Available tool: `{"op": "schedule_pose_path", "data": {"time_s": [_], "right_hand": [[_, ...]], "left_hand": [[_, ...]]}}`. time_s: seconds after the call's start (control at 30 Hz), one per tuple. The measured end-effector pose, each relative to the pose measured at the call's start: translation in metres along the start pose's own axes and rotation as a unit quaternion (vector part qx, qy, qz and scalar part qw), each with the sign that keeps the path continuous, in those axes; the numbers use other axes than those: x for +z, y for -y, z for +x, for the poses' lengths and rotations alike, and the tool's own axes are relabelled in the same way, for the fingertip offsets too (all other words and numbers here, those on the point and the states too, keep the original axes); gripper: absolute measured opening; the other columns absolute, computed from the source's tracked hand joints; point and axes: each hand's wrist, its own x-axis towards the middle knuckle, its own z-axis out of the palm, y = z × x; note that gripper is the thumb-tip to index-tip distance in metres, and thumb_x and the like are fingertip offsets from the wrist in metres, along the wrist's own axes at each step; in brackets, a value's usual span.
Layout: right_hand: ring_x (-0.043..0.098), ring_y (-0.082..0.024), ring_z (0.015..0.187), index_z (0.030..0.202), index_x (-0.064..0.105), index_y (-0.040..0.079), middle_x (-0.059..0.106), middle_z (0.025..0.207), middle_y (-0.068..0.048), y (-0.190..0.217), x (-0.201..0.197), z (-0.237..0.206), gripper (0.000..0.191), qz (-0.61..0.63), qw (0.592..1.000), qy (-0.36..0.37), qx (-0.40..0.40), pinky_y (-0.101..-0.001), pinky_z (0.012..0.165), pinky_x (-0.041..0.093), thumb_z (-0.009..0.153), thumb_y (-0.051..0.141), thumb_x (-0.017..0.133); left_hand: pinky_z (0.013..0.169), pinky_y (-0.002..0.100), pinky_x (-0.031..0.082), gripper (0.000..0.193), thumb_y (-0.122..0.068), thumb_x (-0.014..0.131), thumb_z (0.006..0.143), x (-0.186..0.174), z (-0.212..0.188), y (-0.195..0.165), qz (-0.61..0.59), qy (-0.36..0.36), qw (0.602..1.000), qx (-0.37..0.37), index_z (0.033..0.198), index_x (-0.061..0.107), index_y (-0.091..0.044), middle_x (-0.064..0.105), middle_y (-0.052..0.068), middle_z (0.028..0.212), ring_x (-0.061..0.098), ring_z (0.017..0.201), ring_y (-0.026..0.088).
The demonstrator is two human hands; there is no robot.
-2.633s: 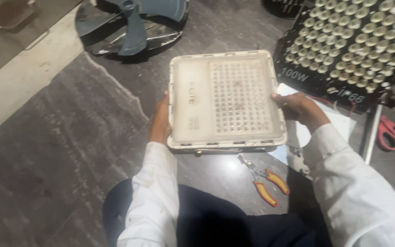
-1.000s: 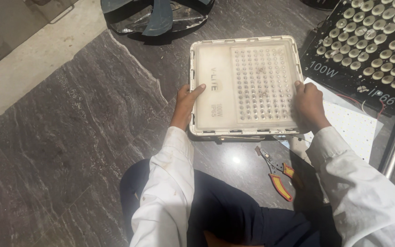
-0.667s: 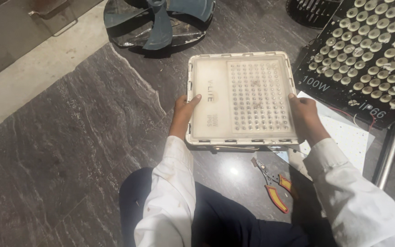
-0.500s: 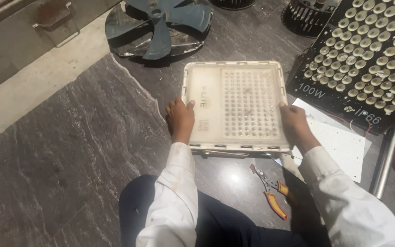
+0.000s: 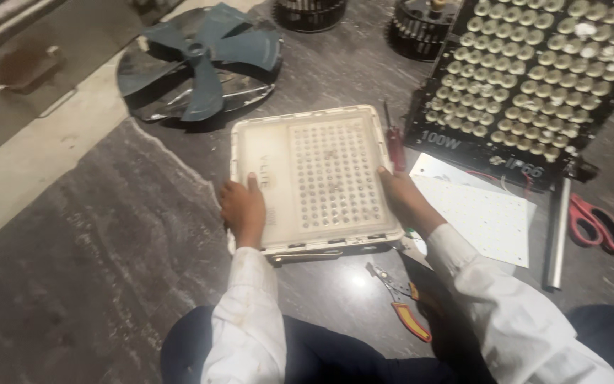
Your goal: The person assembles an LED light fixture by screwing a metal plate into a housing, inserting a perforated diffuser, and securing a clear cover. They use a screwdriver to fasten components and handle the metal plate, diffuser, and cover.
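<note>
Off-white square lamp panel [image 5: 315,179], dotted lens grid, yellowed rim.

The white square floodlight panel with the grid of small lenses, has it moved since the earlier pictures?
Yes. The white square floodlight panel now lies closer to the dark fan blade than 2.6 seconds ago, held by both hands.

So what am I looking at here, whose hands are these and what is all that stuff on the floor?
One picture, from a camera worn on a person's head, looking down. Their left hand and right hand grip the sides of a white square lamp panel dotted with small lenses, over a dark stone floor. Around it lie a blue-grey fan blade, a black lamp panel, a white sheet, red scissors, orange-handled pliers and a red screwdriver.
</note>
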Motion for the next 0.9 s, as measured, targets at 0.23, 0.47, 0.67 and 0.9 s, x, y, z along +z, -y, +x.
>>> {"op": "schedule_pose_path", "data": {"time_s": [0.23,0.47,0.67,0.9], "right_hand": [[0.070,-0.023,0.099,0.125,0.063,-0.007,0.074,0.114,-0.019,0.011,-0.002,-0.012,0.047,0.013,0.997,0.059,-0.052,-0.0338,0.089,0.052,0.101,0.033,0.055],[0.071,-0.035,0.109,0.123,0.071,0.003,0.073,0.119,-0.023,0.012,-0.085,-0.015,0.057,-0.371,0.909,-0.134,-0.136,-0.0415,0.097,0.053,0.086,0.046,0.074],[0.042,-0.045,0.137,0.135,0.055,0.005,0.049,0.145,-0.025,-0.014,-0.137,-0.035,0.096,-0.490,0.855,-0.126,-0.114,-0.0575,0.108,0.041,0.060,0.054,0.091],[0.039,-0.046,0.149,0.150,0.052,0.014,0.044,0.156,-0.022,-0.020,-0.147,-0.010,0.099,-0.582,0.798,-0.154,-0.015,-0.0901,0.111,0.019,0.068,0.061,0.082]], "left_hand": [[0.097,0.053,0.047,0.047,-0.036,0.057,0.103,-0.005,-0.001,0.003,-0.017,0.008,0.999,-0.039,0.121,0.059,0.007,0.062,0.028,0.123,0.061,0.115,0.043],[0.097,0.048,0.049,0.024,-0.019,0.056,0.103,-0.011,0.000,-0.002,-0.096,-0.012,0.986,-0.135,0.117,0.068,-0.003,0.072,0.019,0.115,0.068,0.110,0.036],[0.094,0.052,0.047,0.020,-0.015,0.062,0.099,-0.020,-0.015,-0.008,-0.107,-0.096,0.981,-0.127,0.114,0.071,-0.005,0.073,0.020,0.112,0.066,0.107,0.042],[0.103,0.051,0.045,0.039,-0.011,0.056,0.098,-0.020,-0.039,-0.010,-0.162,0.079,0.974,-0.134,0.134,0.051,0.002,0.062,0.024,0.130,0.061,0.120,0.043]]}}
